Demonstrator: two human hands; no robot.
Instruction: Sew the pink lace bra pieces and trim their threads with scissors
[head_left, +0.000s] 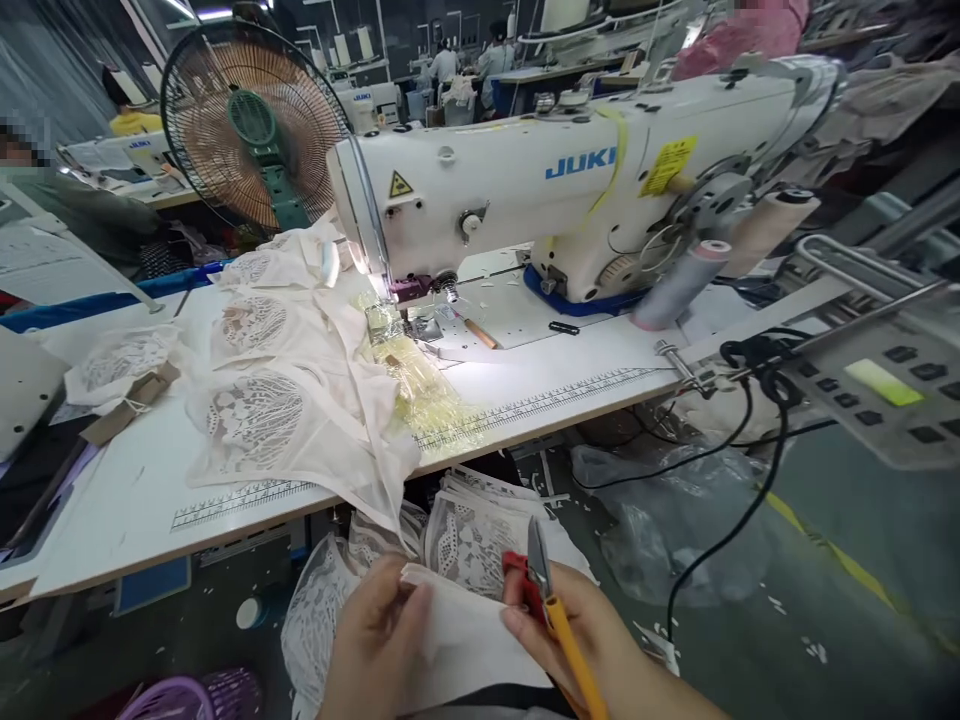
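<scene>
"Head view: anything in the left hand point(379, 622)?"
"Yes, pinching white cloth point(466, 640), in front of the table point(525, 362)"
"And the right hand point(586, 622)?"
"Curled round scissors point(561, 622), touching cloth too"

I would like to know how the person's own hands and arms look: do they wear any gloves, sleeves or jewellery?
Both the left hand and the right hand are bare, without gloves. No sleeve covers the visible right forearm, and no watch or bracelet shows there. The left forearm is mostly cut off by the picture's edge.
</scene>
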